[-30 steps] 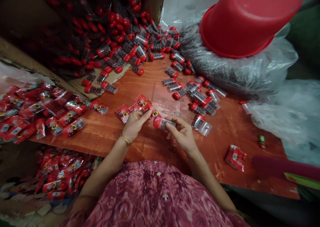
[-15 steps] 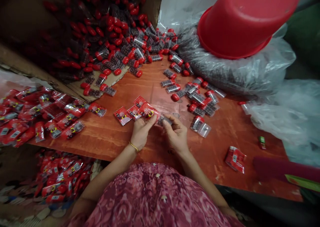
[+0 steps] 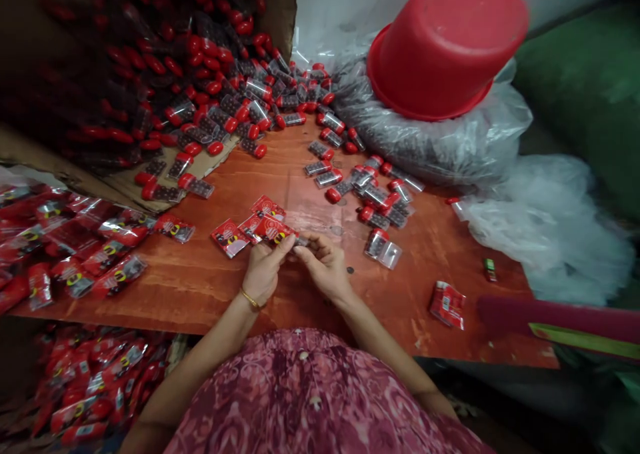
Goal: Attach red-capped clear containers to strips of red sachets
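Observation:
My left hand point(image 3: 263, 272) is closed, its thumb and fingers pinching a red printed plastic packet point(image 3: 273, 230) above the table. My right hand point(image 3: 324, 267) is closed right beside it, at the packet's right end. Between the two sets of fingertips shows the grey end of a small clear container point(image 3: 301, 241) with dark contents; most of it is hidden by the packet and fingers. Flat red packets point(image 3: 230, 237) lie just beyond my left hand. Past my right hand is a cluster of clear containers with red caps point(image 3: 374, 194).
A cardboard box point(image 3: 30, 151) on its side spills many red-capped containers point(image 3: 210, 117). Filled red packets point(image 3: 107, 241) are heaped at left, more point(image 3: 90, 387) below the table edge. A red tub point(image 3: 450, 47) sits upside down on a plastic bag point(image 3: 425, 147). A lone packet point(image 3: 447, 305) lies at right.
The container between my hands shows less than before, its body now mostly hidden at the packet. My hands are closer together. The whole view has shifted, so things sit further left.

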{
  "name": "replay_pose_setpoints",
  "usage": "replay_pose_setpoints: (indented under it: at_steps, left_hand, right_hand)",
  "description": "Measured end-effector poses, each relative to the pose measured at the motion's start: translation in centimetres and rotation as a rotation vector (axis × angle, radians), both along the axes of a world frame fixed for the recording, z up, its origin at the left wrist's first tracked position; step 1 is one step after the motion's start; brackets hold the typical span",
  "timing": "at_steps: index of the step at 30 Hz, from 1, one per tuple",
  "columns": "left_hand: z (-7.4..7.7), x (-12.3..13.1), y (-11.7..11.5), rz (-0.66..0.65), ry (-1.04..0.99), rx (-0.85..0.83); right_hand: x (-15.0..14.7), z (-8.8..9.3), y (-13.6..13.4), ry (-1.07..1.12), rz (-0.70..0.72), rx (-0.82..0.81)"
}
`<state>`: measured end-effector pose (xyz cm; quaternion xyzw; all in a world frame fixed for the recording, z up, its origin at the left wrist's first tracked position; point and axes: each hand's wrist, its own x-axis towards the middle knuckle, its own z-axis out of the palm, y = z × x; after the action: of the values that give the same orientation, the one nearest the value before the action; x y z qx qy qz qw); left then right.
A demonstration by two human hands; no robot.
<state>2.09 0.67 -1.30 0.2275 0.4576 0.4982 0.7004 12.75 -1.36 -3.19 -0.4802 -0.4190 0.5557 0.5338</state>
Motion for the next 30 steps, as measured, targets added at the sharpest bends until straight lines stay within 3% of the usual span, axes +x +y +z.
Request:
replay_pose_setpoints:
  at_steps: [4,8,11,13,15,17,19,22,25,28,30]
  left_hand:
    - [0.1,-0.6,-0.5,-0.025,-0.058,-0.075]
    - [0.3,-4.5,-0.7,0.056,-0.125,-0.215]
    - [0.2,-9.5,-0.5,0.377,-0.122,-0.208]
    - [0.0,-12.3,-0.3,0.634,-0.1,-0.159]
    - [-0.1,-13.6,-0.4,0.712,-0.049,-0.14]
    - [-0.2,-12.9,-0.6,0.597,0.077,-0.125]
    - [-0.3,-10.7,-0.6,0.393,0.323,-0.042]
    - [-0.8,-7.2,0.5,0.099,0.89,0.271]
    - [-1.7,-5.6,2.3,-0.093,1.322,0.477]
    - [-2.7,-5.5,3.6,-0.236,1.467,0.469]
    - [-3.2,-5.7,4.0,-0.255,1.497,0.456]
  right_hand:
    - [-0.9,-0.9,1.0,-0.225,0.044,0.069]
    - [1.8,-1.0,4.3,-0.815,0.006,0.256]
    - [5.7,-1.3,7.5,-1.298,-0.141,0.264]
    - [7.6,-1.8,8.9,-1.479,-0.145,0.214]
    - [8.1,-2.3,8.9,-1.581,-0.09,0.21]
    - [7.4,-2.4,7.9,-1.641,-0.035,0.258]
    - [6.1,-2.3,6.4,-1.673,-0.003,0.32]
    - [4.7,-2.3,4.4,-1.671,0.024,0.366]
    - [4.5,-2.8,3.7,-1.624,0.018,0.345]
    - [5.0,-3.4,3.8,-1.561,0.014,0.332]
    - [5.3,-3.8,3.9,-1.531,0.013,0.34]
